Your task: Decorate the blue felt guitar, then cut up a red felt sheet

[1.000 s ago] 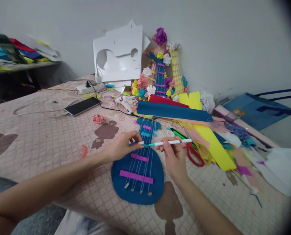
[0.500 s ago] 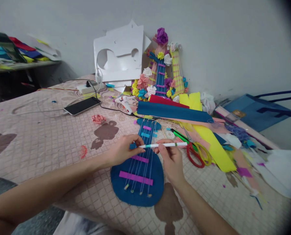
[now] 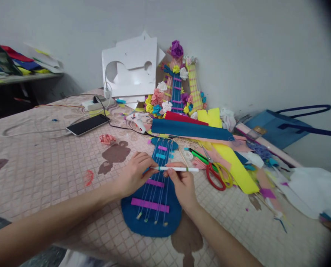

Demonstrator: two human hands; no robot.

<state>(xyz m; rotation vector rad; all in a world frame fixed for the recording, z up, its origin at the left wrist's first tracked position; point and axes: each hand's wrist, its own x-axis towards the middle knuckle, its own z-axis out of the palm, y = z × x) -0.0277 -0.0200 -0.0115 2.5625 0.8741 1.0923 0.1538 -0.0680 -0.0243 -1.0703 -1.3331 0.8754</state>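
Note:
A white pen with green bands lies level between my hands, above a blue toy guitar on the table. My left hand is closed, with thumb and fingertips pinching the pen's left end. Around its middle, the thumb and fingers of my right hand are closed. The guitar has a felt-like surface, pale strings and purple strips; my hands and the pen cover part of its neck.
Red-and-yellow-handled scissors and yellow strips lie to the right. A glue gun, a phone and a power strip are farther back. Flower-decorated guitars lean against the wall. A crumpled pink piece lies left.
The whole scene has shifted a little left in view. My right hand and the pen have moved slightly left relative to the guitar, and less of the pen shows. Both hands keep hold of it.

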